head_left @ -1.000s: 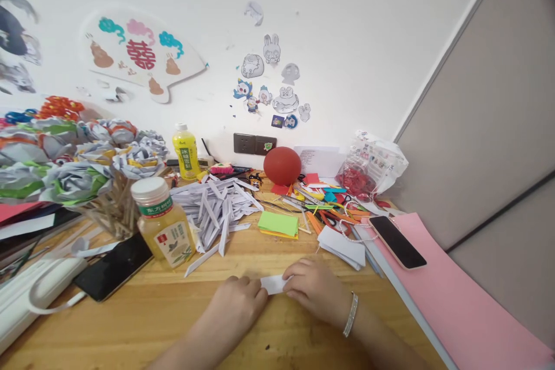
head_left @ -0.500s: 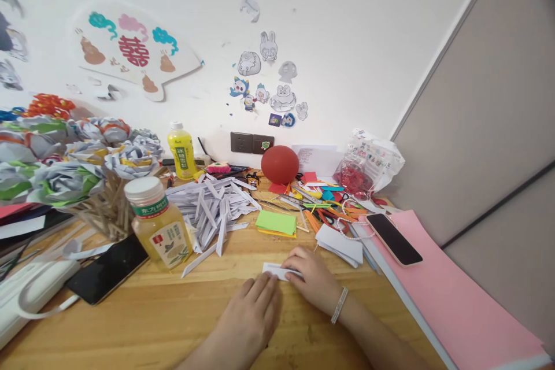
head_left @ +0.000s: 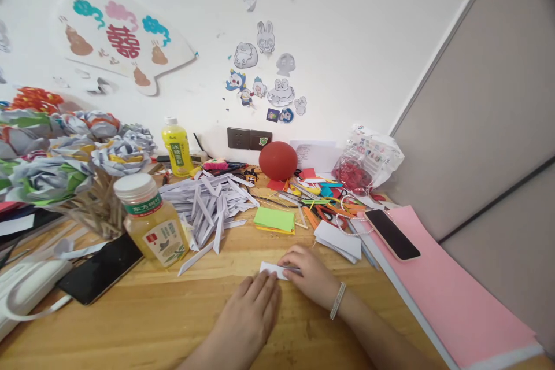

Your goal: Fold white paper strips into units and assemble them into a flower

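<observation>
A small folded strip of white paper [head_left: 269,269] lies on the wooden table in front of me. My left hand [head_left: 251,312] rests with its fingers lying flat, the tips touching the strip's near edge. My right hand [head_left: 310,274], with a beaded bracelet at the wrist, pinches the strip's right end between thumb and fingers. Part of the paper is hidden under the fingers. Beyond my hands sit a stack of green and orange paper slips [head_left: 274,219], a stack of white paper [head_left: 338,240] and a heap of folded white paper strips [head_left: 217,202].
On the left stand a juice bottle [head_left: 154,222], a dark phone [head_left: 102,269] and several paper flowers [head_left: 47,179]. A red balloon [head_left: 278,161] sits by the wall near scissors and coloured scraps. At right, another phone [head_left: 393,235] lies on pink paper [head_left: 451,289].
The camera view has shifted slightly, so the scene sits a little further left and higher. Both hands stay at the paper strip in almost the same pose.
</observation>
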Demonstrator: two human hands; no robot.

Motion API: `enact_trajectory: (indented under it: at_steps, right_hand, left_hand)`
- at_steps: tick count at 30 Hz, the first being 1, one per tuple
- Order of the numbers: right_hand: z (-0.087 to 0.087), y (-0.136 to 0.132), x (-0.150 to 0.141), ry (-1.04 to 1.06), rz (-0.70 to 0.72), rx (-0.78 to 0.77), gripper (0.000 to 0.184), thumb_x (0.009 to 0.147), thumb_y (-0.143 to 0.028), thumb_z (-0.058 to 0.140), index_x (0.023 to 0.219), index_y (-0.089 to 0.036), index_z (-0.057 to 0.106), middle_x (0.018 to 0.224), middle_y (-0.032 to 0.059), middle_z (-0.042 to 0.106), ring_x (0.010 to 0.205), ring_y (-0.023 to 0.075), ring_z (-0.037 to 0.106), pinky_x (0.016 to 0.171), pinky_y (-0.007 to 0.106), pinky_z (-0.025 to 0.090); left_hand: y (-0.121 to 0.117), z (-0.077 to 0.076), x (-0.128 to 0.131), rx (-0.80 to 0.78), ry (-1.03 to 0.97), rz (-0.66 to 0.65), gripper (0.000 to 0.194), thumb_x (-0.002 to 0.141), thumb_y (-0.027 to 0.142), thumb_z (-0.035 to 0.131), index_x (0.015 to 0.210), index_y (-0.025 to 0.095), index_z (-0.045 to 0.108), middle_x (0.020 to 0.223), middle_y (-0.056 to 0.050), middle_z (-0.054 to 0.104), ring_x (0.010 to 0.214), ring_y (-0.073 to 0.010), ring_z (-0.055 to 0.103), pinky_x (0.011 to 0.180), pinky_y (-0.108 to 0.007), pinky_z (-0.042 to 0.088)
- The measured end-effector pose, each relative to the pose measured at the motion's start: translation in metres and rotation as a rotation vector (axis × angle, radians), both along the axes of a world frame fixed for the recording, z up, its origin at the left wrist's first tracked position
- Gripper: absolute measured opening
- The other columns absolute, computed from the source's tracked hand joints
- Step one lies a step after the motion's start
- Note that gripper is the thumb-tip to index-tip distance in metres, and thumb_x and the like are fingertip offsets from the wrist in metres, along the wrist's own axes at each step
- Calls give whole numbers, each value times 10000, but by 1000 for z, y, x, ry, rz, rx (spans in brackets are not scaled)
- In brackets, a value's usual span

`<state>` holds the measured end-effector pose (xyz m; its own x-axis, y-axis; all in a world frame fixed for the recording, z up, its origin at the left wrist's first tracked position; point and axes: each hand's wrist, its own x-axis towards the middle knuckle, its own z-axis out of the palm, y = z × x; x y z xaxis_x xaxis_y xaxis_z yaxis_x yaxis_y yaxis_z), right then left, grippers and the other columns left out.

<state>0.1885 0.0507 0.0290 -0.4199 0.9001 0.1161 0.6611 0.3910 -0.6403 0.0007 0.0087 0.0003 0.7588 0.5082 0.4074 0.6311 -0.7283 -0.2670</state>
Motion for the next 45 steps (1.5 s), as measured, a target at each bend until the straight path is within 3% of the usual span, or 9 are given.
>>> enact_trajectory:
  at_steps: [14, 23, 38, 45]
  right_hand:
    - [-6, 3, -1, -28, -4, 62, 161, 754, -42, 613, 849, -166, 652, 893, 31, 621, 877, 161, 555, 792, 269, 414]
    - [-11, 5, -1, -35, -12, 96, 166, 745, -46, 615, 845, -176, 644, 882, 25, 617, 860, 162, 550, 771, 267, 415]
    - [-6, 6, -2, -34, 8, 90, 151, 746, -49, 611, 816, -178, 644, 856, 14, 617, 834, 149, 551, 744, 253, 411]
    - [-7, 6, -2, -30, 6, 95, 129, 754, -65, 617, 819, -173, 638, 858, 14, 619, 846, 148, 550, 758, 253, 402]
  left_hand:
    - [0, -4, 1, -4, -47, 20, 275, 893, 240, 445, 1110, 142, 583, 1199, -105, 607, 1122, -258, 535, 909, -382, 390]
    - [2, 2, -2, 34, -7, -15, 307, 908, 226, 383, 1121, 121, 578, 1179, -138, 615, 1088, -277, 570, 886, -390, 417]
    - [-2, -6, -1, -3, 22, 42, 342, 853, 141, 414, 1173, 119, 533, 1251, -166, 555, 1177, -305, 492, 964, -443, 342]
    - [-5, 1, -2, -89, 107, 64, 442, 805, 102, 428, 1243, 122, 479, 1305, -167, 505, 1211, -316, 453, 949, -432, 360]
